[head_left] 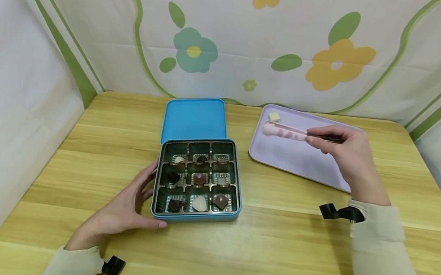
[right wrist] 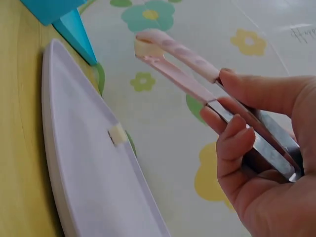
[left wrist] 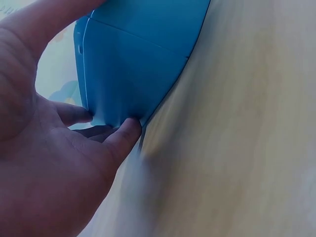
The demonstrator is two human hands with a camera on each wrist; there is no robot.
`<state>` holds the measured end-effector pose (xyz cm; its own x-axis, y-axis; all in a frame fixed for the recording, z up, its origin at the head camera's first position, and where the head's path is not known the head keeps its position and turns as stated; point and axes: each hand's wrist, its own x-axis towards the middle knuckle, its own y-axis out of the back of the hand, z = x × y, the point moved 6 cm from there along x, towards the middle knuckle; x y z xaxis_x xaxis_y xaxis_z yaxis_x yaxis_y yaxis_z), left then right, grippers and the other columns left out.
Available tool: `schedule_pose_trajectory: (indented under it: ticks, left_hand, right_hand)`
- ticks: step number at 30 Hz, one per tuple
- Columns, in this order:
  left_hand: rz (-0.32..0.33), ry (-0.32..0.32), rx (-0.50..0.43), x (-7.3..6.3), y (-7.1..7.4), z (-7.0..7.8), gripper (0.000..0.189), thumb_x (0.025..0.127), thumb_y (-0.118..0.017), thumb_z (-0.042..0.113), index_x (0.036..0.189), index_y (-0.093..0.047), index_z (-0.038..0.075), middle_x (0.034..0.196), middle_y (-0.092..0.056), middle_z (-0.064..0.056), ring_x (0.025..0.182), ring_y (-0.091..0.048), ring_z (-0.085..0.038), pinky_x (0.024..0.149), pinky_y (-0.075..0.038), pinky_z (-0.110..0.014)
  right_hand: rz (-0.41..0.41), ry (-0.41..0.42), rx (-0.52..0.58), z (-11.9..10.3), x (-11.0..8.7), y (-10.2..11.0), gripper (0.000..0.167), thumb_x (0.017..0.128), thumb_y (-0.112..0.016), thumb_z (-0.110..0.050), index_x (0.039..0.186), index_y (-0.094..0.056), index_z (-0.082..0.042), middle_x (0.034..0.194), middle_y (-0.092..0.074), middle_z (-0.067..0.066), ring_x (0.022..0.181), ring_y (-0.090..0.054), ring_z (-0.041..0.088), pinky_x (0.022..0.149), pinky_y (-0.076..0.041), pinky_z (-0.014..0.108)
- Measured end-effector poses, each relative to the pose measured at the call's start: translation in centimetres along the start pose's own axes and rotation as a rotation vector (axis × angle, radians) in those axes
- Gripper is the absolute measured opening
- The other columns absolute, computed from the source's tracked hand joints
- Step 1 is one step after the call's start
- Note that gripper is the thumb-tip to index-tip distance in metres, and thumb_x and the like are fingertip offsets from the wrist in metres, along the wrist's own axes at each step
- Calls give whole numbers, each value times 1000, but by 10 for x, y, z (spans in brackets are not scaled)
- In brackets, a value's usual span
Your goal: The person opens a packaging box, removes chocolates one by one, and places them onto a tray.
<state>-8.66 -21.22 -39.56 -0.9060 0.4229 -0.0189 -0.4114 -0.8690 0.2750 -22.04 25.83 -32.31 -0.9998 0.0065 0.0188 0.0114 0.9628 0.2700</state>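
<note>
My right hand point(head_left: 352, 157) pinches a pair of metal tongs point(right wrist: 256, 143) with pink tips, over the lilac tray point(head_left: 301, 165). In the right wrist view, a small cream-coloured piece point(right wrist: 147, 48) is caught between the tips, lifted above the tray. Another pale square piece point(head_left: 274, 116) lies near the tray's far left corner. My left hand point(head_left: 121, 214) holds the near left corner of a blue tin point(head_left: 200, 218), thumb along the front and fingers at the left side. Inside it, a divided insert holds several dark, brown and white chocolates point(head_left: 199, 179); two right-hand compartments have none.
The tin's blue lid point(head_left: 194, 119) lies behind it, partly under its back edge. A flowered cloth point(head_left: 230, 36) stands along the back of the wooden table point(head_left: 115, 158), with white cloth at both sides.
</note>
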Motion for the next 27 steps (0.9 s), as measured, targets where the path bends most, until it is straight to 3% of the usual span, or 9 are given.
schedule_pose_trajectory:
  ticks: [4,11,19,27]
  left_hand:
    - [5,1,0,0,0,1,140,76,-96,2,175,-1,29,183,0,-9,167,-7,-39,117,-27,-3]
    - [-3,-3,-30,0,-1,0,139,77,-95,0,175,0,27,183,-2,-13,167,-7,-36,118,-28,-3]
    - [-7,16,-25,0,-2,1,139,78,-95,2,175,1,30,183,3,-9,167,-4,-37,118,-26,-2]
    - [-4,29,-13,-1,-1,1,140,78,-95,4,175,2,32,183,2,-9,168,-5,-37,118,-26,-2]
  right_hand:
    - [51,-49,39,10,4,11,18,90,-90,-16,108,-88,-14,93,-81,-19,79,-66,6,66,-51,18]
    - [84,-116,-171,25,10,8,19,89,-91,-36,106,-88,-28,85,-75,-29,78,-60,6,69,-52,23]
    - [61,-140,-274,37,12,-5,35,89,-89,-46,113,-86,-21,84,-73,-28,79,-62,8,70,-56,25]
    - [86,-150,-269,36,14,-2,33,89,-89,-44,112,-86,-20,85,-72,-31,79,-62,6,72,-57,24]
